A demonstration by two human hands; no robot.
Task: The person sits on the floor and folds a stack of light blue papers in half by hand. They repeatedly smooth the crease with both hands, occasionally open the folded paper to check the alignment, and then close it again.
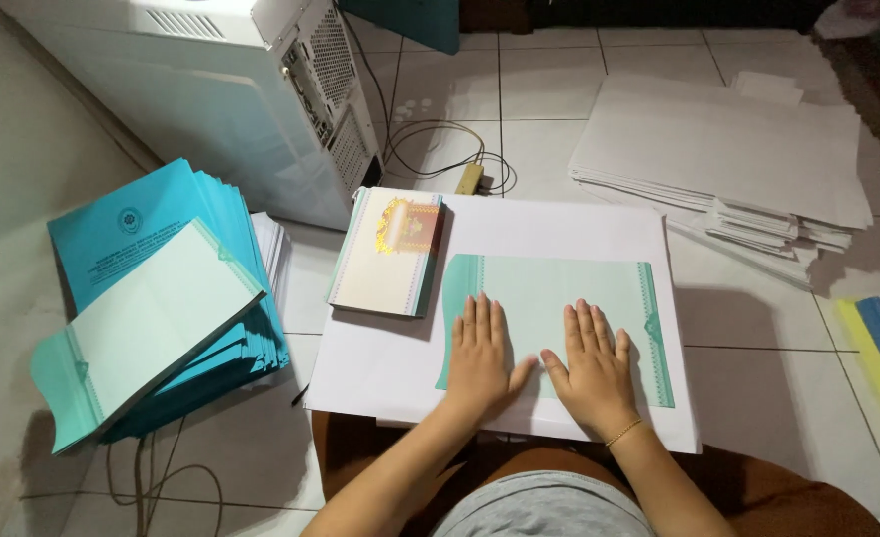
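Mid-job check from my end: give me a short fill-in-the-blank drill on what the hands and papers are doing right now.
1. Both the left hand and the right hand lie ____ on the pale green sheet.
2. The pale green sheet lies on a large ____ board.
3. The small booklet stack with a gold emblem lies to the ____ of the pale green sheet.
4. The blue cover pile lies on the tiled ____.

Missing words: flat; white; left; floor
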